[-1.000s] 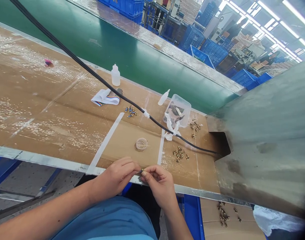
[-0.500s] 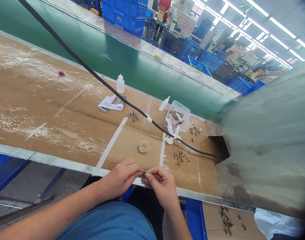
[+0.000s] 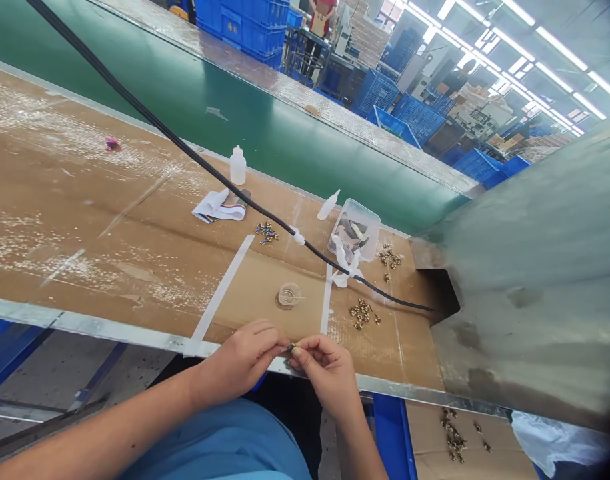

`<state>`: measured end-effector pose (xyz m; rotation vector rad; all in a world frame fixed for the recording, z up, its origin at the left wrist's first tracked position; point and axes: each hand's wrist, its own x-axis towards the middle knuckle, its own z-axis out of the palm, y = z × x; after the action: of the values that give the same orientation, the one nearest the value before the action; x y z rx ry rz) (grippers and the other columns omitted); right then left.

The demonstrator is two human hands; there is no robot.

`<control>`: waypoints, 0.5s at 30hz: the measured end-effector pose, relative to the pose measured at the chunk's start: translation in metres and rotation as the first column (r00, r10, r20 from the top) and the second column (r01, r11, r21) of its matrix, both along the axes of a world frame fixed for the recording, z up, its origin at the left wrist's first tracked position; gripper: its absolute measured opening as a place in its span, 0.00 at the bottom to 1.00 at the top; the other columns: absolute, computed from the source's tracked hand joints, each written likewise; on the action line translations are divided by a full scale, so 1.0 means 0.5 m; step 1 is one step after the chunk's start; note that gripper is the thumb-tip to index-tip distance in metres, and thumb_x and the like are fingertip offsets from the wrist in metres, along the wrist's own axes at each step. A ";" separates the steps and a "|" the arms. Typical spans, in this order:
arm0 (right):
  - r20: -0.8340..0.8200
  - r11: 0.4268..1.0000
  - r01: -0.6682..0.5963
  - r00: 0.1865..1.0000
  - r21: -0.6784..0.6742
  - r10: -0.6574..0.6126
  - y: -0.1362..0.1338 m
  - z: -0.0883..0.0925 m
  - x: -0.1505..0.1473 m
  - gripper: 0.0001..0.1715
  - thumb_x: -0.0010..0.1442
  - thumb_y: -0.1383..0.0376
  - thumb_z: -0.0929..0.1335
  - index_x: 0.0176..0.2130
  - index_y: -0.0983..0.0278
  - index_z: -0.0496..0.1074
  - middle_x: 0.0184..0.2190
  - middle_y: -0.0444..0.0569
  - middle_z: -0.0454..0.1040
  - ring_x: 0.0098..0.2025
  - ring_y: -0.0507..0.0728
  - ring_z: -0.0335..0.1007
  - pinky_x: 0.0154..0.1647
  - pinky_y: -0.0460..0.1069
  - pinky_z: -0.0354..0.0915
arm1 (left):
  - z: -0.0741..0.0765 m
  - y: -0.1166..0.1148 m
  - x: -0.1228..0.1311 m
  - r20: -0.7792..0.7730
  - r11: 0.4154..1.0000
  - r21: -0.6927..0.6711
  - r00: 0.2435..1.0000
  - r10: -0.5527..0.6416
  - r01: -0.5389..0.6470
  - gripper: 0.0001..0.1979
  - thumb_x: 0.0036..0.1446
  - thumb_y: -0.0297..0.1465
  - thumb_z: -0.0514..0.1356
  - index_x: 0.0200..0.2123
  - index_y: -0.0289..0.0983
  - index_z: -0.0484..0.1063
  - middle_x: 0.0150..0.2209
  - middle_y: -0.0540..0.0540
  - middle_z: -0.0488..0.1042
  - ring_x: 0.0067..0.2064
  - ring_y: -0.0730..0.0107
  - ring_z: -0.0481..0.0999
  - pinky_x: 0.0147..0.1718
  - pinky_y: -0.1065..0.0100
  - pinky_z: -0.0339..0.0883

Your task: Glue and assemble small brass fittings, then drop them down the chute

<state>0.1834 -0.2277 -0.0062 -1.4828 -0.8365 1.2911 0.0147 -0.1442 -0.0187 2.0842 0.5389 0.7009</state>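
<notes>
Between the fingertips of both hands, at the front edge of the cardboard-covered bench, is a tiny blue and gold metal piece. My left hand pinches it from one side and my right hand from the other; its exact shape is too small to tell. Just beyond them stands a small clear round cup with a thin stick across it. A cluster of similar blue and gold pieces lies farther back to the left. Plain gold-coloured pieces lie to the right of the cup.
A black cable crosses above the bench. A white bottle, a ribbon, a dropper bottle and a clear plastic box stand at the back. A grey metal housing bounds the right. Beyond runs a green conveyor belt.
The view has shifted slightly. Both hands keep their pinch on the small piece at the bench edge, with hardly any movement.
</notes>
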 end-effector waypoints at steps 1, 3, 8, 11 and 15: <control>-0.007 1.000 0.005 1.000 0.001 -0.005 0.000 0.000 0.000 0.14 0.54 0.58 0.73 0.30 0.67 0.73 0.24 0.44 0.73 0.28 0.50 0.72 0.31 0.43 0.67 | -0.001 0.000 -0.001 -0.005 1.000 0.001 1.000 0.002 -0.002 0.08 0.65 0.23 0.50 0.37 0.35 0.69 0.33 0.47 0.70 0.37 0.68 0.68 0.38 0.68 0.62; -0.025 1.000 0.015 1.000 0.002 -0.015 0.000 -0.001 -0.001 0.14 0.54 0.57 0.73 0.30 0.67 0.73 0.24 0.44 0.73 0.28 0.50 0.72 0.32 0.43 0.68 | -0.002 -0.001 -0.001 -0.015 1.000 0.009 1.000 0.004 -0.004 0.08 0.64 0.23 0.51 0.38 0.35 0.69 0.33 0.47 0.70 0.37 0.68 0.68 0.38 0.69 0.62; -0.045 0.999 0.032 0.998 0.024 -0.031 0.000 0.000 -0.003 0.15 0.52 0.57 0.74 0.30 0.67 0.73 0.24 0.44 0.74 0.28 0.50 0.73 0.32 0.43 0.69 | -0.001 0.002 0.000 -0.018 0.998 0.058 1.000 0.009 -0.008 0.08 0.64 0.23 0.51 0.38 0.35 0.70 0.33 0.47 0.70 0.37 0.68 0.69 0.37 0.69 0.62; -0.048 0.999 0.040 0.998 0.035 -0.038 0.001 0.002 -0.004 0.15 0.51 0.57 0.74 0.30 0.66 0.73 0.24 0.44 0.74 0.28 0.50 0.73 0.32 0.44 0.70 | 0.001 0.003 0.000 -0.028 0.997 0.077 1.000 0.003 -0.001 0.08 0.64 0.23 0.51 0.38 0.36 0.70 0.33 0.47 0.70 0.37 0.68 0.69 0.37 0.69 0.62; -0.039 0.998 0.046 0.998 0.048 -0.044 0.001 0.001 -0.004 0.15 0.51 0.57 0.74 0.30 0.67 0.73 0.24 0.44 0.74 0.27 0.50 0.73 0.32 0.44 0.70 | 0.000 0.003 -0.001 -0.032 0.995 0.102 0.999 0.013 -0.009 0.08 0.64 0.23 0.51 0.38 0.36 0.70 0.32 0.47 0.70 0.37 0.68 0.70 0.36 0.70 0.62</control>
<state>0.1814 -0.2273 -0.0055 -1.4269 -0.8005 1.2531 0.0143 -0.1426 -0.0187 2.1918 0.5432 0.7154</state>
